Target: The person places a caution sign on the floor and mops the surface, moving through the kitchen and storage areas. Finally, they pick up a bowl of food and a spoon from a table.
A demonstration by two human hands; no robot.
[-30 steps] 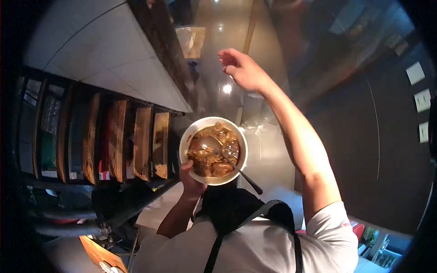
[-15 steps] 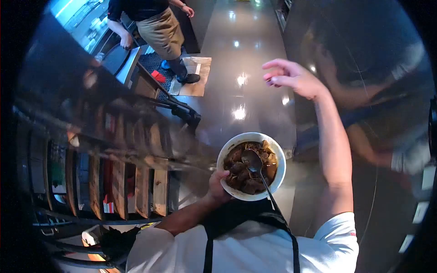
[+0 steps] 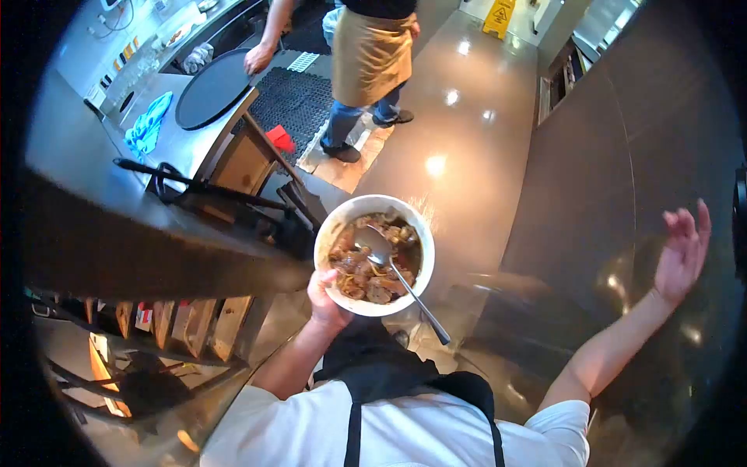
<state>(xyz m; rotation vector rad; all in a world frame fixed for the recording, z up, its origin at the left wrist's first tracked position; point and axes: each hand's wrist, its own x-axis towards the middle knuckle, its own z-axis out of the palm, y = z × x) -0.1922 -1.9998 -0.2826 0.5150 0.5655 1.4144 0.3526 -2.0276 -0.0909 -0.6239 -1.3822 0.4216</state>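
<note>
My left hand (image 3: 327, 300) grips a white bowl (image 3: 333, 226) by its near left rim, the thumb over the edge. Chunks of brown meat (image 3: 360, 279) in dark sauce fill much of it. A metal spoon (image 3: 410, 289) rests in the food, its handle sticking out over the near right rim. Out to the right, my right hand (image 3: 680, 251) is raised with the fingers stretched out, holding nothing, beside the dark wall panel.
Ahead on the left, a person in a tan apron (image 3: 373, 62) stands near a counter, one hand at a round black tray (image 3: 214, 89). A yellow floor sign (image 3: 499, 17) stands far ahead. Wooden slats (image 3: 198, 331) are at lower left, a dark wall (image 3: 583, 163) at right.
My right hand has swung outward to the right and its fingers have straightened. The view has moved forward, showing more of the counter and tray. My left hand still holds the bowl.
</note>
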